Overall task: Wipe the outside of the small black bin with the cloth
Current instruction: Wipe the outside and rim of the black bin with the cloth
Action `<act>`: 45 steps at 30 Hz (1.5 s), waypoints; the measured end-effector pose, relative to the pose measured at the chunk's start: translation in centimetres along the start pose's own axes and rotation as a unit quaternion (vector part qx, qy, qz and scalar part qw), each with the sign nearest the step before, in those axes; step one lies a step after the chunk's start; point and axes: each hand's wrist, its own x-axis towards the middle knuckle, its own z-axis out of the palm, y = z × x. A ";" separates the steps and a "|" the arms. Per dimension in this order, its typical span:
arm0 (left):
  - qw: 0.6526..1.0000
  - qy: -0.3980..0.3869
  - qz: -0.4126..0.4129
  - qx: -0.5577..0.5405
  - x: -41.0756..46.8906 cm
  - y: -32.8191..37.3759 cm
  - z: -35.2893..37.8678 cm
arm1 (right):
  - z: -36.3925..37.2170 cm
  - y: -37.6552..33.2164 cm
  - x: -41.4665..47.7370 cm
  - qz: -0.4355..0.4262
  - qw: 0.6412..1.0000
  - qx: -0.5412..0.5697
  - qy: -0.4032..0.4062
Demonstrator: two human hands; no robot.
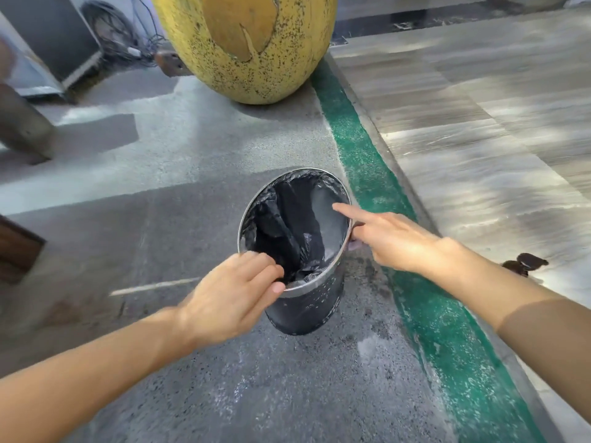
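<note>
The small black bin point(307, 311) stands on the grey pavement, with a metal rim and a crumpled black liner bag point(287, 219) inside. Pale smears and specks mark its outer wall. My left hand point(233, 295) grips the near-left rim, fingers curled inside and thumb outside. My right hand point(393, 241) holds the right side of the rim. Its index finger stretches over the opening and its other fingers curl down outside. No cloth is in view.
A large speckled yellow pot point(249, 43) stands just beyond the bin. A green painted stripe point(361, 148) runs along a kerb on the right, with grey tiled floor past it. A small dark object point(524, 263) lies on the tiles. A concrete post point(22, 123) and cables point(112, 30) are far left.
</note>
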 end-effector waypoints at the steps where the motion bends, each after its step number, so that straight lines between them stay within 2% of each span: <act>1: 1.000 0.012 -0.021 0.012 -1.7 0.0 0.0 | -0.4 -0.9 0.6 0.007 1.000 0.013 -0.002; 3: 0.997 0.010 -0.027 0.065 -4.6 0.1 0.2 | -0.3 -1.6 0.9 0.030 0.999 0.033 0.023; 5: 0.994 -0.006 -0.029 0.106 -6.4 0.1 0.9 | 1.0 -2.0 0.3 0.048 0.991 0.097 0.082; 8: 0.989 0.001 -0.060 0.133 -7.2 -0.1 3.3 | 4.0 -2.8 -1.5 0.090 0.951 0.223 0.193; 12: 0.985 0.052 -0.069 0.150 -7.0 -0.4 7.2 | 7.5 -4.0 -3.8 0.178 0.915 0.307 0.194; 15: 0.983 0.103 -0.047 0.144 -6.7 -0.7 8.9 | 9.0 -4.8 -5.1 0.194 0.897 0.353 0.185; 19: 0.978 0.140 -0.048 0.146 -6.1 -1.0 9.2 | 9.8 -5.7 -5.5 0.196 0.891 0.377 0.161; 24: 0.974 0.155 -0.070 0.149 -2.5 -1.3 7.8 | 8.4 -4.9 -4.6 0.191 0.872 0.403 0.203; 29: 0.977 0.100 -0.121 0.142 3.3 -2.7 3.0 | 5.8 -2.9 -0.6 0.194 0.845 0.423 0.263; 32: 0.979 0.070 -0.149 0.116 6.5 -4.4 0.6 | 3.5 -0.5 2.9 0.198 0.821 0.423 0.328; 35: 0.984 0.064 -0.162 0.044 9.8 -6.0 -0.7 | 0.7 1.9 6.7 0.188 0.805 0.433 0.361; 37: 0.985 0.089 -0.147 -0.029 12.3 -6.9 -1.5 | -1.2 3.6 9.0 0.178 0.794 0.449 0.368; 41: 0.976 0.137 -0.095 -0.143 16.6 -8.5 -2.8 | -3.9 6.6 12.0 0.162 0.796 0.460 0.358; 45: 0.975 0.175 -0.060 -0.124 20.1 -8.8 -3.5 | -3.9 9.0 12.8 0.161 0.799 0.455 0.358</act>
